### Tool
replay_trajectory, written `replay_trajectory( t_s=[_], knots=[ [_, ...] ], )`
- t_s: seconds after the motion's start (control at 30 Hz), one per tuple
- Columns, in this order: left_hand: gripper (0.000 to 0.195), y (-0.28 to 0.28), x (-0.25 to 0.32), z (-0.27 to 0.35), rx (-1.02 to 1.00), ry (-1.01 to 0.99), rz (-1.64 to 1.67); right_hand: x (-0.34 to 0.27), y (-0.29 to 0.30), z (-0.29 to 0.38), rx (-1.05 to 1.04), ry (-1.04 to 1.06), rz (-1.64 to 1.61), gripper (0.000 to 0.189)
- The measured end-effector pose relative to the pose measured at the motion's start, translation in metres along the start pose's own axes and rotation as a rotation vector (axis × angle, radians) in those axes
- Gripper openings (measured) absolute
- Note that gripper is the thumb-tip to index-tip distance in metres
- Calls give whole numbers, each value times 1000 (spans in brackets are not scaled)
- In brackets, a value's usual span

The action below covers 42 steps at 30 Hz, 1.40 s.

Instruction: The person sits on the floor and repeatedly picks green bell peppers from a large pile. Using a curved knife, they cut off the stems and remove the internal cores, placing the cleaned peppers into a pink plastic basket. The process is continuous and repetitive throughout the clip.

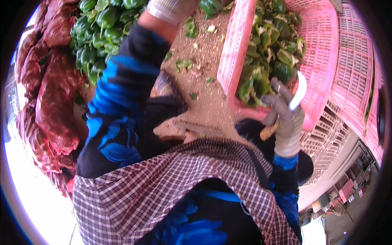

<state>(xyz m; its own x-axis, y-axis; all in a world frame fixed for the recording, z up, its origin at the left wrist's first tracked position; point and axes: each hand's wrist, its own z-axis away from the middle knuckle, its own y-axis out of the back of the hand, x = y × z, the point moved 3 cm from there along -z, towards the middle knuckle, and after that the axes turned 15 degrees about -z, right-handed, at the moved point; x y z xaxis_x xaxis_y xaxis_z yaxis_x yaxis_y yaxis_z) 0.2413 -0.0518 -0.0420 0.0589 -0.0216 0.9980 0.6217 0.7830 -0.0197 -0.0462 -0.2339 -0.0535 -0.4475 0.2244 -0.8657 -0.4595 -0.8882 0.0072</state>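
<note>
My right hand (284, 116), in a grey-and-white work glove, grips a small hooked knife by its wooden handle (269, 131). The bright curved blade (300, 88) points up past the fingers. That hand is at the near end of a pink plastic crate (234, 46) which holds cut green bell peppers (269, 39). My left hand (174, 9) reaches to the top edge of the view; its glove cuff shows, but the fingers are cut off. Beside the left forearm lies a heap of whole green bell peppers (107, 18).
Red mesh sacks (56, 98) lie stacked along the left. Pepper scraps (183, 64) and pale seeds are strewn over the bare ground (208, 98). More pink crates (352, 55) stand on the right, beside a pale slatted crate (324, 134). A checked apron (171, 177) covers my lap.
</note>
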Motion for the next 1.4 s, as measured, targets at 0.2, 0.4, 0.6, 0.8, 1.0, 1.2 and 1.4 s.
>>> replay_trajectory(
  t_s=[0.2, 0.4, 0.6, 0.8, 1.0, 1.2, 1.4],
  knots=[
    [27, -48, 47, 76, -95, -147, -175, -25, -14, 31, 17, 118, -261, 48],
    [72, -147, 19, 218, -233, 132, 260, -45, -59, 67, -112, 519, -42, 44],
    [46, -146, 12, 283, -168, 473, 120, -51, -82, 97, -269, 466, -283, 76],
    [40, -153, 24, 320, 22, 477, 221, -80, -39, 123, -179, 655, -134, 74],
    [37, -150, 30, 348, 2, 55, 658, -94, -45, 161, -250, 851, -61, 63],
    [47, -147, 22, 351, -106, 507, 243, -139, -19, 220, -99, 894, 243, 68],
    [47, -146, 46, 366, -7, 480, 258, -154, -15, 241, -87, 892, 205, 69]
  ],
)
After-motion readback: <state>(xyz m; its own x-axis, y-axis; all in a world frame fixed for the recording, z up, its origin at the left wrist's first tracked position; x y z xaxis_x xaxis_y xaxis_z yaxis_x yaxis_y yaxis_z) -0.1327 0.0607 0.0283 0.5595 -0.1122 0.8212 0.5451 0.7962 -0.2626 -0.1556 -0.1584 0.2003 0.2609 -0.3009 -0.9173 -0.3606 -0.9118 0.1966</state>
